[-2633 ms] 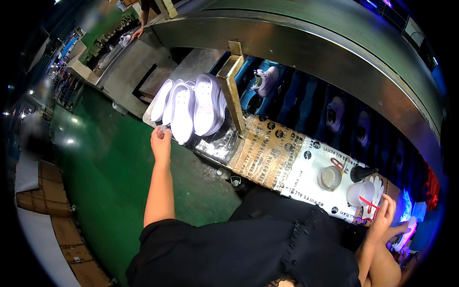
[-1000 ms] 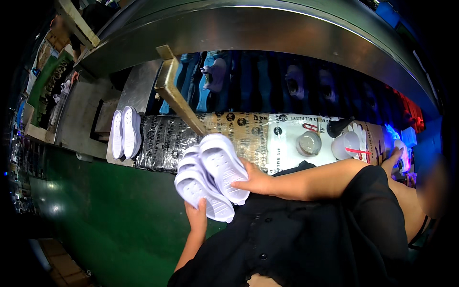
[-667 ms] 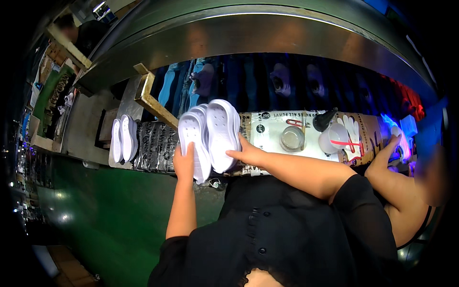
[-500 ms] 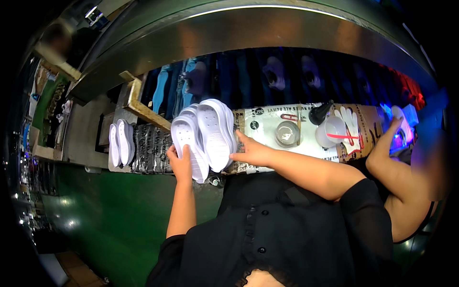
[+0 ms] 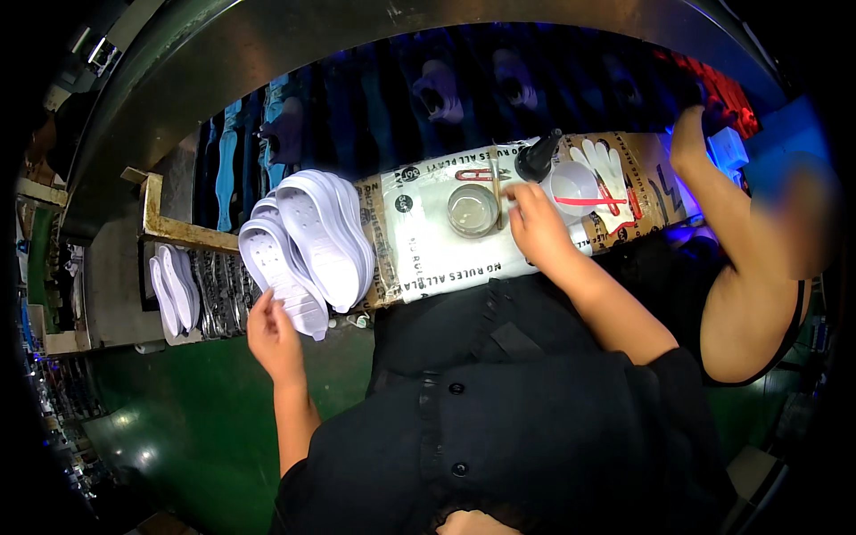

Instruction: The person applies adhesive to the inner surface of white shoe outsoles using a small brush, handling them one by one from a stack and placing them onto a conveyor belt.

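Observation:
A stack of several white shoe soles (image 5: pixel 308 241) leans on the left end of the paper-covered work board (image 5: pixel 428 259). My left hand (image 5: pixel 272 334) grips the lower end of the stack from below. My right hand (image 5: pixel 535 223) has its fingertips at a thin stick (image 5: pixel 496 192), which lies across a small round dish (image 5: pixel 473 209). Whether the fingers have closed on the stick is not clear.
A black-capped bottle (image 5: pixel 538 159), a white cup (image 5: pixel 575 183), red scissors (image 5: pixel 473 175) and white gloves (image 5: pixel 606 165) sit on the board. Another person's arm (image 5: pixel 731 223) reaches in at the right. Two more soles (image 5: pixel 174 294) lie far left. Behind is a conveyor (image 5: pixel 428 98) with dark shoe lasts.
My right hand has let go of the sole stack and moved right to the dish and stick. The stack now leans on the board, held by my left hand alone.

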`<state>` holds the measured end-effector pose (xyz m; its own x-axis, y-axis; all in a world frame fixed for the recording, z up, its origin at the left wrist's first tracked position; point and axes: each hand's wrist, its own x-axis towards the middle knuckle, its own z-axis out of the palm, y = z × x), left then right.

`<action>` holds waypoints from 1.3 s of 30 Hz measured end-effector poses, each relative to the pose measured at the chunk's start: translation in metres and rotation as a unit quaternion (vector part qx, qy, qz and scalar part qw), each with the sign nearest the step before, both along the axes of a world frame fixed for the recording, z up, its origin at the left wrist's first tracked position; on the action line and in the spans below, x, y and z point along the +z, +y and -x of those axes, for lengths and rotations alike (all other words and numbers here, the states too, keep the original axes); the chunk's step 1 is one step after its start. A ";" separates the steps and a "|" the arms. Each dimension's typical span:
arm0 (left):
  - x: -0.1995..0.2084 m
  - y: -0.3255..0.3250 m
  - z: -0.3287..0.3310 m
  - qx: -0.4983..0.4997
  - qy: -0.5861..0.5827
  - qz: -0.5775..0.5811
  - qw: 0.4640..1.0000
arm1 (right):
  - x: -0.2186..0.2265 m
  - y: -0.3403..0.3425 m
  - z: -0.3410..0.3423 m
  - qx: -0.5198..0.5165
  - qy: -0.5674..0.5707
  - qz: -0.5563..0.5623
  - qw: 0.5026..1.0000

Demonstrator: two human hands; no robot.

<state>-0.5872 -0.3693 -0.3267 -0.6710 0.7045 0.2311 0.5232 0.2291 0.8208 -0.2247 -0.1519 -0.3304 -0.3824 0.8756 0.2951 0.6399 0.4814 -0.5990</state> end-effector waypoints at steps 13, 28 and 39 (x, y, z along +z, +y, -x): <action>0.034 0.090 -0.027 -0.040 0.262 0.276 0.924 | -0.030 0.107 0.027 0.113 -0.410 0.210 0.880; 0.030 0.083 -0.020 -0.079 0.245 0.111 0.960 | 0.047 0.061 0.006 -0.021 -0.078 0.127 0.989; 0.054 0.033 -0.036 -0.235 -0.459 0.165 0.841 | 0.048 -0.013 -0.029 0.098 0.281 0.309 0.903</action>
